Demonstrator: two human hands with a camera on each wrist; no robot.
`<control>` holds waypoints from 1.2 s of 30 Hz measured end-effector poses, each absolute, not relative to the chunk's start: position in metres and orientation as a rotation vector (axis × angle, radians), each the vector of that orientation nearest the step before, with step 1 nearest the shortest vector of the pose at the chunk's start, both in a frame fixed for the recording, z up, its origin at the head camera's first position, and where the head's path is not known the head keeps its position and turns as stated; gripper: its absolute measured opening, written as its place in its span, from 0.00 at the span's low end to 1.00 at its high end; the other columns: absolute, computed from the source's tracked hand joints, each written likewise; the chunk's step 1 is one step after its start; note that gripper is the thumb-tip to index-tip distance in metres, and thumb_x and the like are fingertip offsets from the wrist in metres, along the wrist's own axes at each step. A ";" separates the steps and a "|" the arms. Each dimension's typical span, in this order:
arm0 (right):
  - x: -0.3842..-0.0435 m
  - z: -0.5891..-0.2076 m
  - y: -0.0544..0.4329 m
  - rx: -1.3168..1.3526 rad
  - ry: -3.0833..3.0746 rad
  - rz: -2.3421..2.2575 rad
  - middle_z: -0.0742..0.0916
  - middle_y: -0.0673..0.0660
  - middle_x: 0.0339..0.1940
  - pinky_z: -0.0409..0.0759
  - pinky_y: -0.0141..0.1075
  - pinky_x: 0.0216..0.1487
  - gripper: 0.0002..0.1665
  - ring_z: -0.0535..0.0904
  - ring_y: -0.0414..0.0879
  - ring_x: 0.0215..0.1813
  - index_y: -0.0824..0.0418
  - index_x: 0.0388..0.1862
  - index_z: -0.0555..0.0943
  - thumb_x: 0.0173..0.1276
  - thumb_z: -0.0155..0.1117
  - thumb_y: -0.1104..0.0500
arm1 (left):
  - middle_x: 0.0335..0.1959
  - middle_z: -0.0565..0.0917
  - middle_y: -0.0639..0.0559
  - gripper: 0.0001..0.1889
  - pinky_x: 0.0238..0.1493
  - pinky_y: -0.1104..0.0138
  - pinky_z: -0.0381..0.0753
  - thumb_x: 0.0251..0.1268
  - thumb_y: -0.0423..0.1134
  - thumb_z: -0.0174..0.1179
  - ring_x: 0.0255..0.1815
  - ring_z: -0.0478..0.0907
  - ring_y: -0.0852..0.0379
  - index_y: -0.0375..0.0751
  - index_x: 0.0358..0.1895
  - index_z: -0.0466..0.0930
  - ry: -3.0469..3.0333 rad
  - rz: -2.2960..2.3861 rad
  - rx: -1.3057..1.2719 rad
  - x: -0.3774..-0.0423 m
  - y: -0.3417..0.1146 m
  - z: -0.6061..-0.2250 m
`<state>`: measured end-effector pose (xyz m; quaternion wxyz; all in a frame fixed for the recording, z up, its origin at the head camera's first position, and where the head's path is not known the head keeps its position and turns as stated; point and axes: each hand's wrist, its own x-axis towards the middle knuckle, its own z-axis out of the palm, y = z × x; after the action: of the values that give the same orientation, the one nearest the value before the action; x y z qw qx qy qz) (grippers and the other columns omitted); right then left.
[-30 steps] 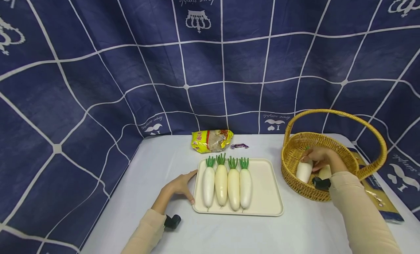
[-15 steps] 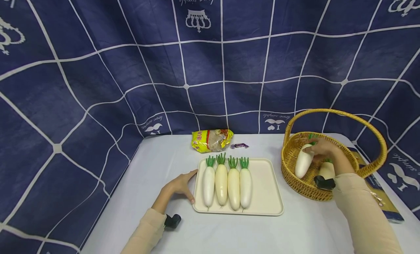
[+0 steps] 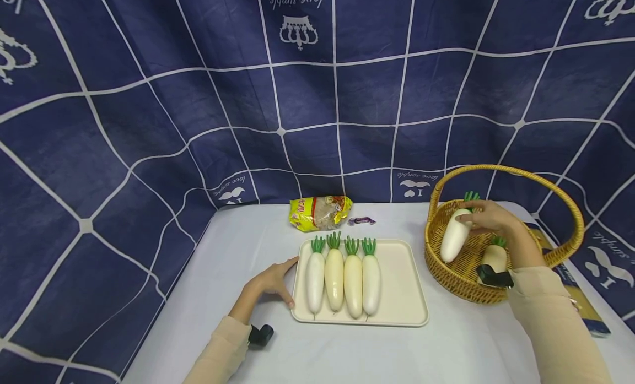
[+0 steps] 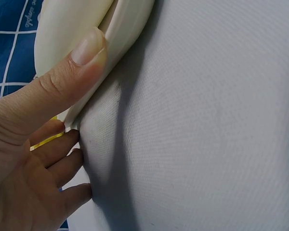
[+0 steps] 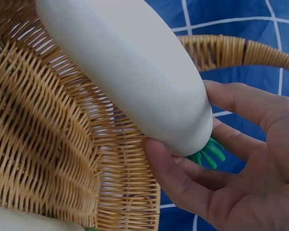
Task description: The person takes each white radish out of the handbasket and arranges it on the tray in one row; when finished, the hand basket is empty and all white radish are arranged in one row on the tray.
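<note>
My right hand pinches a white radish near its green leafy end, thumb on one side and fingers on the other. In the right wrist view the radish slants over the wicker basket. A second radish lies inside the basket, partly behind the wrist camera. My left hand rests at the left edge of the cream tray, thumb and fingers spread. Several radishes lie side by side on that tray, green tops pointing away. The left wrist view shows the thumb on the tray's rim.
A yellow snack bag and a purple wrapped candy lie behind the tray. The basket's tall handle arches over its opening. A dark-and-gold packet lies right of the basket. A blue curtain hangs behind the white table.
My right hand has raised the radish from the basket's bottom and drawn it slightly up and left. More of the second radish shows. The left hand and tray stay put.
</note>
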<state>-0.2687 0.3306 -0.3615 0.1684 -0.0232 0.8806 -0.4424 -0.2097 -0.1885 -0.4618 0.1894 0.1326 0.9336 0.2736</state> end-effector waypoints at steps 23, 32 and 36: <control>-0.248 -0.342 0.321 -0.107 2.591 -1.291 0.67 0.80 0.58 0.84 0.40 0.42 0.43 0.84 0.48 0.37 0.75 0.71 0.52 0.69 0.57 0.51 | 0.68 0.64 0.35 0.64 0.68 0.45 0.60 0.19 0.39 0.82 0.69 0.60 0.35 0.37 0.72 0.56 2.621 0.764 0.355 -0.209 -0.190 -0.461; -0.238 -0.348 0.307 -0.144 2.577 -1.351 0.69 0.79 0.58 0.84 0.38 0.39 0.41 0.83 0.48 0.37 0.74 0.69 0.57 0.68 0.60 0.53 | 0.68 0.65 0.35 0.64 0.67 0.44 0.60 0.18 0.40 0.82 0.68 0.60 0.35 0.37 0.72 0.56 2.633 0.752 0.363 -0.209 -0.190 -0.462; -0.236 -0.349 0.304 -0.203 2.569 -1.387 0.66 0.78 0.61 0.84 0.38 0.39 0.38 0.82 0.49 0.40 0.75 0.68 0.59 0.68 0.60 0.55 | 0.68 0.65 0.35 0.64 0.67 0.44 0.60 0.18 0.40 0.82 0.68 0.60 0.35 0.37 0.71 0.57 2.640 0.744 0.363 -0.209 -0.190 -0.461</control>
<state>-0.2356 0.3035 -0.3492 0.1074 -0.0691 0.8727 -0.4712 -0.2090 -0.1899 -0.4615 0.1862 0.1287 0.9376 0.2640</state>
